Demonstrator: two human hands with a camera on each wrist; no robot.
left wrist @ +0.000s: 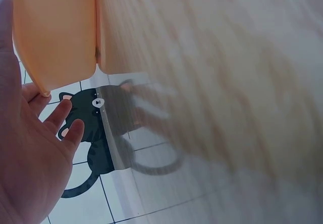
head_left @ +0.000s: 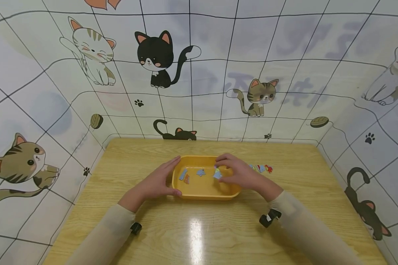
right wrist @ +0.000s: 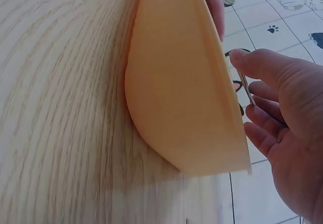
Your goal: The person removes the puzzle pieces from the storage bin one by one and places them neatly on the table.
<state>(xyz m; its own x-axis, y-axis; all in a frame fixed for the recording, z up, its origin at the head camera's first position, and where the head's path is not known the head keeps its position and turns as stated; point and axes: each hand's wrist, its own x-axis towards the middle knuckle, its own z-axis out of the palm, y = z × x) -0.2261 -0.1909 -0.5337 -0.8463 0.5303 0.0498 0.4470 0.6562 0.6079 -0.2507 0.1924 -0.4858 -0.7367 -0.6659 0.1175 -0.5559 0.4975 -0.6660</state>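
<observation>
A yellow plastic tray point(head_left: 205, 197) stands on the wooden table, with a few small flat jigsaw puzzle pieces inside. A blue piece point(head_left: 201, 172) lies near the middle; another blue piece point(head_left: 183, 174) and an orange one point(head_left: 186, 179) lie at the left. My left hand point(head_left: 157, 180) holds the tray's left end, thumb at the front corner and fingers toward the back. Above the tray's right part, my right hand point(head_left: 240, 173) pinches a blue-and-yellow puzzle piece point(head_left: 217, 173). In the right wrist view that piece point(right wrist: 246, 89) appears edge-on between thumb and fingers, beside the tray rim.
To the right of the tray, partly behind my right hand, a row of colourful puzzle pieces point(head_left: 263, 168) lies on the table point(head_left: 285, 221). A cat-patterned wall covering point(head_left: 212, 73) encloses the table at the back and sides.
</observation>
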